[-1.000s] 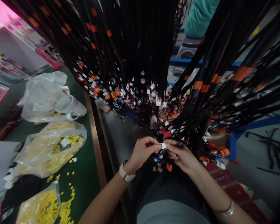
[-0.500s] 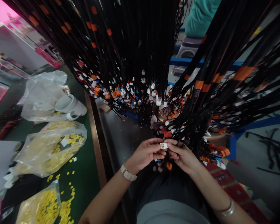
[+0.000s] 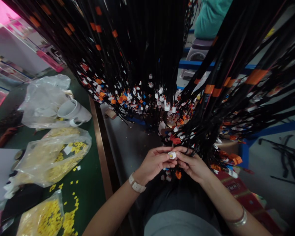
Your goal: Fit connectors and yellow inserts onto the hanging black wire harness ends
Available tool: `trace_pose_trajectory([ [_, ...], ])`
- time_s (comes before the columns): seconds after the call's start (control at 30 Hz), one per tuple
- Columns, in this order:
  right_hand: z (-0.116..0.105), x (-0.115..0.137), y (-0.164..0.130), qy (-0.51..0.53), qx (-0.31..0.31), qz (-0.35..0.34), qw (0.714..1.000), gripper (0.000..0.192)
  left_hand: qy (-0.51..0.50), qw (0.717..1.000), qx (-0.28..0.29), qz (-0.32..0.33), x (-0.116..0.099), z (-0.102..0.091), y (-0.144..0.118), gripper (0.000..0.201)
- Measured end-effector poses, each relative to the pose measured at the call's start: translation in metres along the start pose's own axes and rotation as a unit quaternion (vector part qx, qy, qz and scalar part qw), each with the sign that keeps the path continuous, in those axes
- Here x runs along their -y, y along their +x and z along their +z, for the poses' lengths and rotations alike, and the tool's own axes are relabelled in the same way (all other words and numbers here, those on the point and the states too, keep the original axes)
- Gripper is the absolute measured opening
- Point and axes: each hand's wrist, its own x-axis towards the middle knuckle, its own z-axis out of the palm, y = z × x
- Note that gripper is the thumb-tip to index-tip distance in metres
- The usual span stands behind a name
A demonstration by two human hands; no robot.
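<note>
A small white connector (image 3: 172, 155) with a bit of yellow on its face sits between the fingertips of both hands. My left hand (image 3: 154, 163), with a white watch on the wrist, pinches it from the left. From the right, my right hand (image 3: 192, 165) grips the same connector, its fingers curled behind it. Just beyond the fingers hangs a bundle of black cables (image 3: 204, 121) ending in white, orange, red and blue connectors. An orange connector (image 3: 178, 174) dangles below my hands. Whether a cable runs into the held connector is hidden by my fingers.
On the green table (image 3: 88, 170) at left lie bags of small yellow pieces (image 3: 49, 216), loose yellow pieces and a white mug (image 3: 75, 111). Thick hanging cables (image 3: 137, 42) fill the back. A blue frame (image 3: 272, 129) stands right; a person in green (image 3: 211, 18) sits beyond.
The white connector has tilted slightly between my fingertips, turning its yellow-marked face. Both hands stay in nearly the same place.
</note>
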Motion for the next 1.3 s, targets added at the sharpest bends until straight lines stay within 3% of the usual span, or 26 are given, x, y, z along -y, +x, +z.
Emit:
trace_pose_trajectory([
  [0.5, 0.003, -0.002, -0.001, 0.024, 0.013, -0.018, 0.999, 0.018, 0.008, 0.997, -0.030, 0.070, 0.009, 0.005, -0.003, 0.027],
  [0.97, 0.004, -0.005, -0.004, 0.029, 0.030, -0.023, 0.999, 0.016, 0.030, 0.995, -0.048, 0.083, 0.009, 0.012, -0.004, 0.026],
  [1.17, 0.004, -0.003, -0.005, 0.037, 0.024, -0.014, 0.999, 0.017, 0.017, 0.997, -0.033, 0.069, 0.008, 0.010, -0.005, 0.025],
  [1.3, 0.001, -0.004, -0.004, 0.091, 0.016, 0.008, 0.996, 0.018, 0.028, 0.998, 0.017, 0.048, 0.006, 0.004, -0.004, 0.027],
])
